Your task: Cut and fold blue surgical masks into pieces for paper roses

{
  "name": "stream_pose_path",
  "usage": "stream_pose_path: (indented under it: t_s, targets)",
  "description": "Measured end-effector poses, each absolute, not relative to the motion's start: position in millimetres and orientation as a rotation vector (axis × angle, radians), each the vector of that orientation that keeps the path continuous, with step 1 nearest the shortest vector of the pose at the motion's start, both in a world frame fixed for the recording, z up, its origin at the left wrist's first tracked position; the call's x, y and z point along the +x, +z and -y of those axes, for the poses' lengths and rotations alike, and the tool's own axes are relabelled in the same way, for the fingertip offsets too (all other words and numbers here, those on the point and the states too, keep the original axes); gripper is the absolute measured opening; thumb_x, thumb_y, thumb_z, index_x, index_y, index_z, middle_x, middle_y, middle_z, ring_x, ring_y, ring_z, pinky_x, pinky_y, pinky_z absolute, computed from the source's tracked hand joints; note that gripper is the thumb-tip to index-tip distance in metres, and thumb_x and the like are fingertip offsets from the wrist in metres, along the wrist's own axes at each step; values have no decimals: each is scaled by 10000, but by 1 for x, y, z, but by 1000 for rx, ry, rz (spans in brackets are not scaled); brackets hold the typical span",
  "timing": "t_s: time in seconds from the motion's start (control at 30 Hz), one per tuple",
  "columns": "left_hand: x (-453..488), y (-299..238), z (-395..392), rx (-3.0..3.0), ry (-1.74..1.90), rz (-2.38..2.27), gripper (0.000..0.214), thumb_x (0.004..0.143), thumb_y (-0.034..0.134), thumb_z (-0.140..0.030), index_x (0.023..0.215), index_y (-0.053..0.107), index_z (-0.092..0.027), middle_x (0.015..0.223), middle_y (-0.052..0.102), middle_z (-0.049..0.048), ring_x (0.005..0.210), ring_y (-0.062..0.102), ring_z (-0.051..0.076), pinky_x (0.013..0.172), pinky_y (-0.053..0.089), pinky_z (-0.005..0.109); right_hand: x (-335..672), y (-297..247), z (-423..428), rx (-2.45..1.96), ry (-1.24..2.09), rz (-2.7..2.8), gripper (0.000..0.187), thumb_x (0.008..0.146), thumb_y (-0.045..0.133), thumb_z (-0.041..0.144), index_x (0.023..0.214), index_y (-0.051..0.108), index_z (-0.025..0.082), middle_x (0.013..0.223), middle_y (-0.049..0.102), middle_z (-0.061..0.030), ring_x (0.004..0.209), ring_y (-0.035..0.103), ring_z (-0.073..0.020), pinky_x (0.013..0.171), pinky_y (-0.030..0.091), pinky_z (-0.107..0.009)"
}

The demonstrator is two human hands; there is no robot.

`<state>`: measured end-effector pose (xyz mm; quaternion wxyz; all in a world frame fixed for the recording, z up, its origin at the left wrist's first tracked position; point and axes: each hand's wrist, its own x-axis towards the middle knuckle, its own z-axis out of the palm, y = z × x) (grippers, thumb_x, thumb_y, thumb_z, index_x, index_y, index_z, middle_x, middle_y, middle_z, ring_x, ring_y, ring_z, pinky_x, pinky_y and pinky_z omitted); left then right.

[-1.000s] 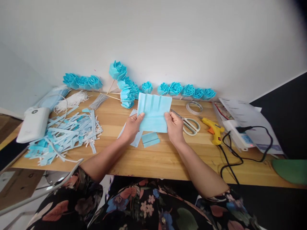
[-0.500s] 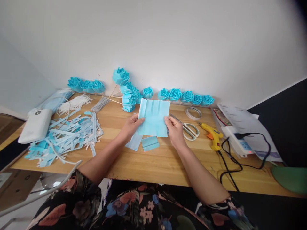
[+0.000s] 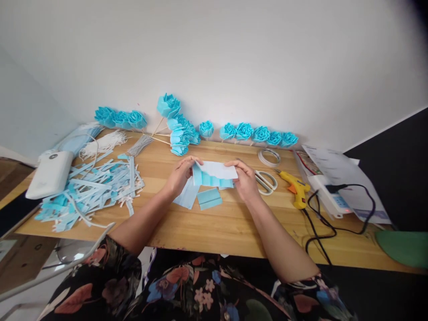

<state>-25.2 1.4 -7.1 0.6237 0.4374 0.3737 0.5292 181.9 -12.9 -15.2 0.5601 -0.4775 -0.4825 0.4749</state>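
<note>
The left hand [image 3: 180, 176] and right hand [image 3: 245, 180] each pinch one end of the pleated blue sheet [image 3: 216, 174] at frame centre, just above the wooden table [image 3: 217, 223]. Held upright and unfolded half a second ago, the sheet is now folded over, white side up. Its long axis runs left to right across the frame.

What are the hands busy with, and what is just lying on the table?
In hand:
blue pleated sheet, gripped by the left hand and the right hand.

Lying about:
scissors, yellow glue gun, tape roll, blue flowers, pile of cut strips, small blue pieces below the sheet.
</note>
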Motion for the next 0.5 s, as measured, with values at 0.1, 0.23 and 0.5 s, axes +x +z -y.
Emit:
stream_pose_path:
  t_s: [0.1, 0.23, 0.5]
  targets:
    - [-25, -8, -2, 1025, 1190, -865, 405, 850, 545, -548, 750, 651, -171, 631, 547, 8, 585, 512, 133, 572, 412, 255, 183, -14, 13, -1103, 1104, 1161, 245, 816, 544, 400, 776, 684, 203, 708, 587, -16, 630, 515, -158, 562, 413, -276]
    - [-24, -8, -2, 1081, 1157, -925, 346, 731, 741, -491, 803, 620, -175, 643, 579, -16, 554, 513, 108, 531, 385, 228, 180, -14, 12, -1146, 1075, 1168, 297, 804, 608, 488, 801, 674, 199, 715, 582, -11, 623, 496, -146, 553, 401, -270]
    - [-24, -3, -5, 1123, 1197, -908, 633, 696, 792, -251, 1285, 565, -205, 746, 666, 13, 683, 631, 178, 633, 482, 274, 179, -18, 5, -1147, 1059, 1154, 542, 708, 725, 380, 1217, 612, 233, 698, 534, 50, 623, 484, -127, 575, 403, -261]
